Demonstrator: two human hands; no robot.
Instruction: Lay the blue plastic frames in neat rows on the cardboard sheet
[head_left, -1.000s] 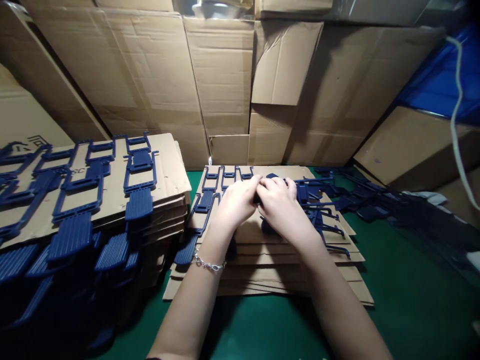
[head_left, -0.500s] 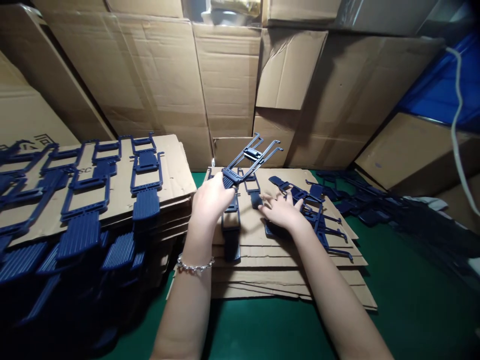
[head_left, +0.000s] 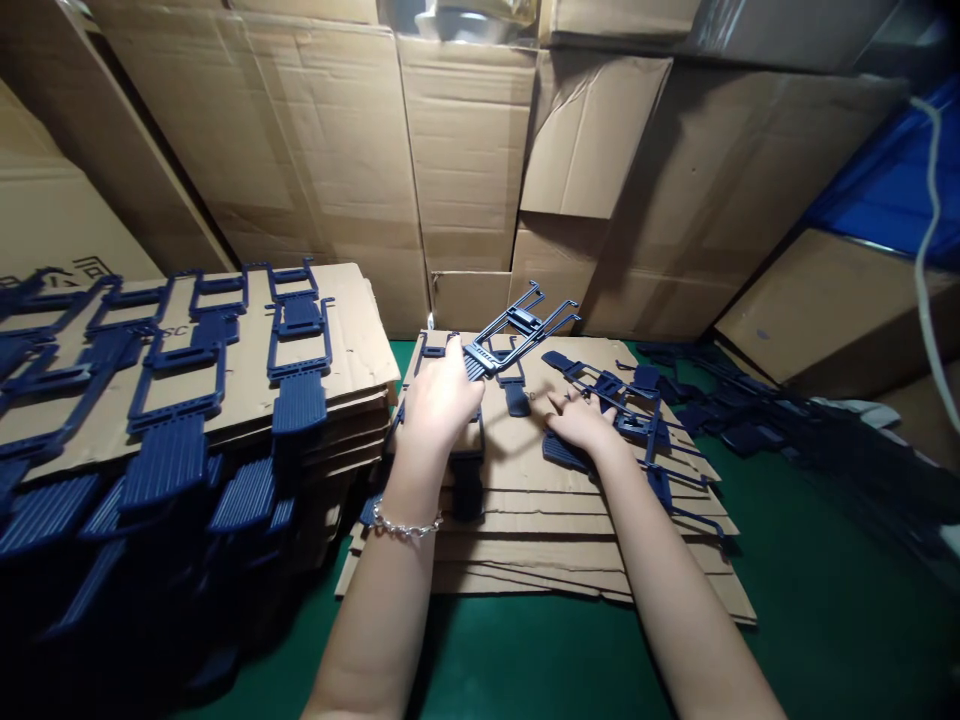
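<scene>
My left hand [head_left: 442,400] is closed around the ribbed end of a dark blue plastic bracket [head_left: 523,322]. The bracket is raised above the cardboard, its hooked prongs pointing up and to the right. On the right side of the stacked cardboard sheets [head_left: 517,480], my right hand [head_left: 583,420] touches a jumbled pile of similar blue brackets [head_left: 656,440]. Its fingers are apart and partly hidden among the parts. Between the hands, another blue bracket [head_left: 517,400] lies flat on the top sheet. More brackets lie under and beside my left hand, partly covered by it.
At left, a taller cardboard stack [head_left: 352,330] bears rows of blue brackets [head_left: 300,400], some overhanging its front edge. More dark parts [head_left: 739,400] spread over the green tabletop [head_left: 817,560] at right. Cardboard boxes [head_left: 315,150] form a wall behind. A white cable [head_left: 926,270] hangs at right.
My right hand has moved right, farther into the bracket pile, and some brackets there have shifted slightly. My left hand still holds its bracket, now a little lower and farther right. The view has shifted slightly.
</scene>
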